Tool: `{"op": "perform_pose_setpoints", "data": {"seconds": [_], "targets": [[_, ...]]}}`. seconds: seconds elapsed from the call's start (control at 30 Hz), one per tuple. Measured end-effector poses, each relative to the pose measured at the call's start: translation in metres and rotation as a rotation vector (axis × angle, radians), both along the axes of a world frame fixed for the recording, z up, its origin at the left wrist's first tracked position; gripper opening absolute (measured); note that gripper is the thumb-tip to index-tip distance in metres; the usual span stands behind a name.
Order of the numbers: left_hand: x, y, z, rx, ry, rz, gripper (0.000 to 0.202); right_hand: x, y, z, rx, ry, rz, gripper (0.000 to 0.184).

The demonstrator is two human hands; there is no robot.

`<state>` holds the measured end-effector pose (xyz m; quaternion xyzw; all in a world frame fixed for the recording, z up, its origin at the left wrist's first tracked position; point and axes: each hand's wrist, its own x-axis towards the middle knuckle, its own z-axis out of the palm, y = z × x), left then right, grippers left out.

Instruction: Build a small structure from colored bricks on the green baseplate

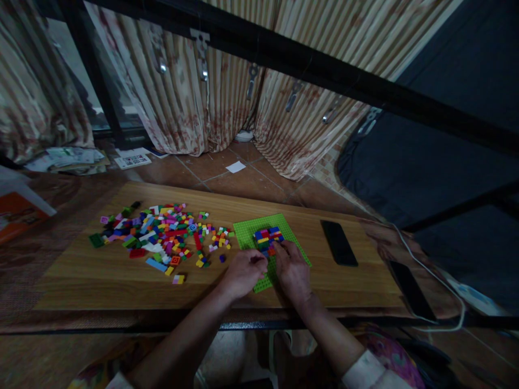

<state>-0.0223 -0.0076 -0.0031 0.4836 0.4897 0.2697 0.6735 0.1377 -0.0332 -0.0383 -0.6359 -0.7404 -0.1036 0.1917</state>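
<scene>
On the wooden board lies a green studded baseplate (248,229), set at a slant. A block of red, blue and yellow building bricks (268,235) is built up on its middle. My left hand (246,272) is over the baseplate's near left side, fingers curled together in a pinch; whatever they hold, if anything, is hidden. My right hand (292,270) rests at the near right of the built block, its fingertips at the block's near edge beside a red brick (271,251). Whether those fingers grip a brick cannot be made out.
Loose coloured bricks (162,232) are spread in a heap on the left of the wooden board (109,286). A black phone (339,243) lies right of the baseplate, and a second dark phone (411,290) lies farther right beside a white cable (462,308). A dark metal bar (308,62) crosses above.
</scene>
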Motion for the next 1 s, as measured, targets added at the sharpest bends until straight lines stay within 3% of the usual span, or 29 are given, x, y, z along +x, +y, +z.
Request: {"op": "perform_pose_setpoints", "data": {"seconds": [0.3,0.7,0.87,1.0], "targets": [[0.001,-0.001,-0.002,-0.001,-0.013,0.005,0.008,0.002,0.002,-0.004,-0.002,0.080,0.026,0.037],[0.002,0.000,-0.001,-0.025,-0.040,0.005,0.011,0.000,0.004,0.009,-0.092,0.080,0.046,0.037],[0.002,0.001,0.001,-0.080,-0.053,0.073,0.009,0.001,0.000,0.015,0.016,0.359,0.006,0.035],[0.003,0.000,0.001,-0.094,-0.032,0.076,0.014,-0.006,-0.022,0.020,0.092,0.598,-0.091,0.027]]}}
